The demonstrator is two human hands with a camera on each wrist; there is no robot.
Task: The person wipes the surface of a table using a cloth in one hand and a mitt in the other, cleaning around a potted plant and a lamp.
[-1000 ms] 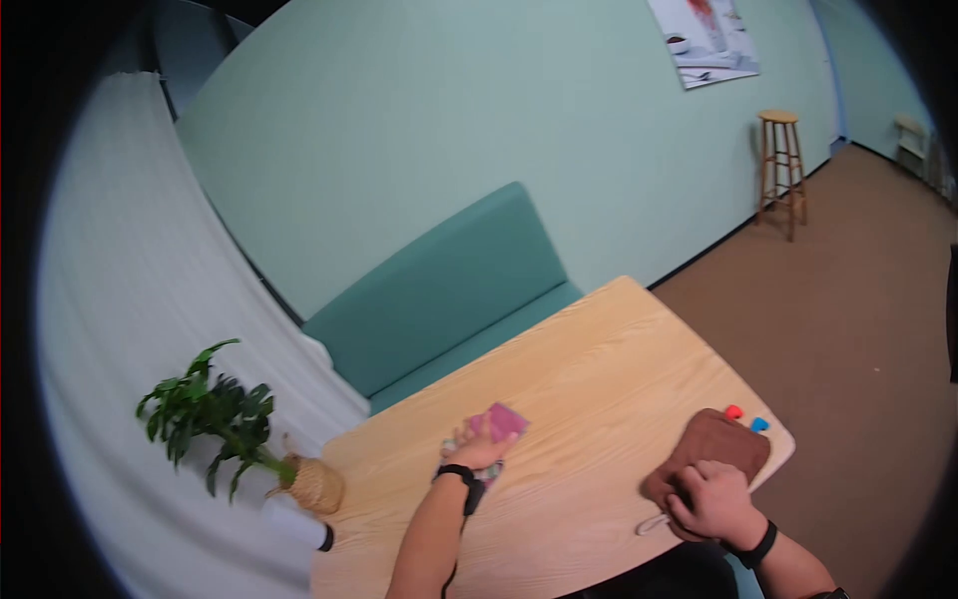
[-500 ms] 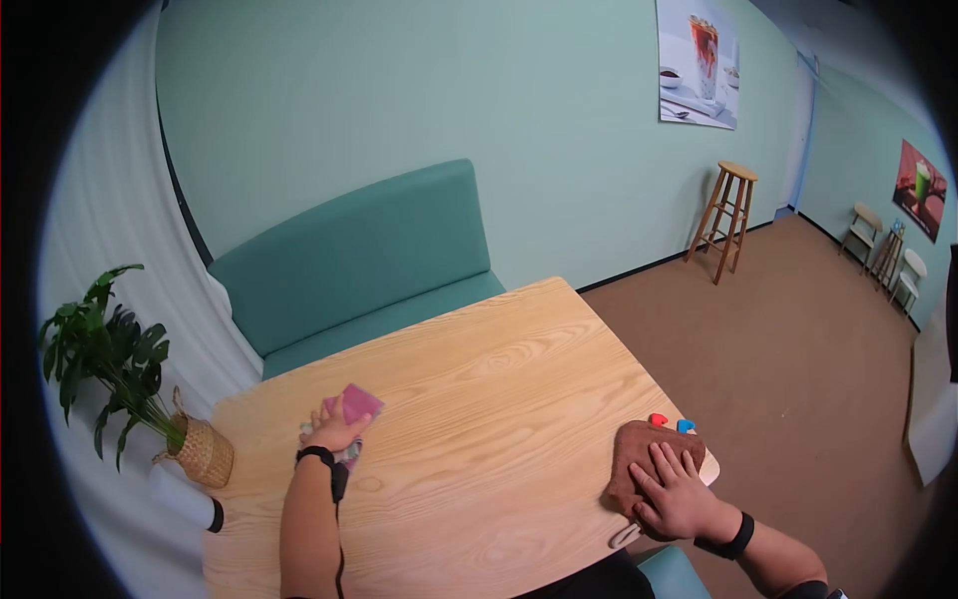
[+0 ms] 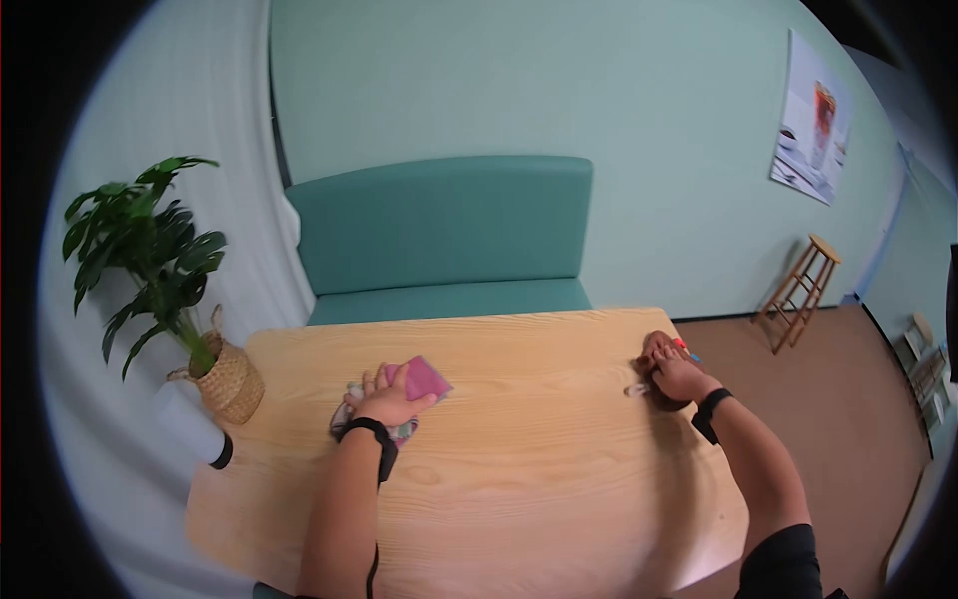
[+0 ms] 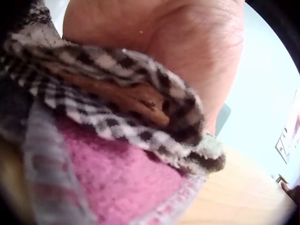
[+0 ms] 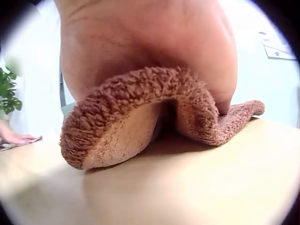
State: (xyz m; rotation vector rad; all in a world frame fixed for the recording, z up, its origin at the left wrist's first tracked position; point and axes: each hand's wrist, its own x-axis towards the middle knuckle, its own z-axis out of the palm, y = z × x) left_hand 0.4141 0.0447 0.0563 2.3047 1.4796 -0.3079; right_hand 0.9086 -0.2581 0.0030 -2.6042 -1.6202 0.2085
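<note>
In the head view my left hand (image 3: 392, 399) lies flat with spread fingers on a pink cloth (image 3: 424, 379) and a checkered cloth at the table's left. The left wrist view shows the checkered cloth (image 4: 126, 101) folded beneath the palm, with pink cloth (image 4: 122, 173) below it. At the far right corner my right hand (image 3: 684, 379) presses on a bunched brown cloth (image 3: 659, 345). That fluffy cloth (image 5: 140, 89) arches up under the palm in the right wrist view; the fingertips are hidden there. Small red (image 3: 681, 343) and blue (image 3: 696, 356) pieces show beyond the hand.
A pale loop (image 3: 637, 390) lies left of the right hand on the wooden table (image 3: 539, 449). Left of the table stand a potted plant (image 3: 232, 384) and a white cylinder with a black end (image 3: 200, 429). A green bench (image 3: 449, 235) is behind, a stool (image 3: 803, 290) back right.
My right hand has moved from the near right corner to the far right one with the brown cloth, which is now bunched. The red and blue pieces moved along. The head view has turned.
</note>
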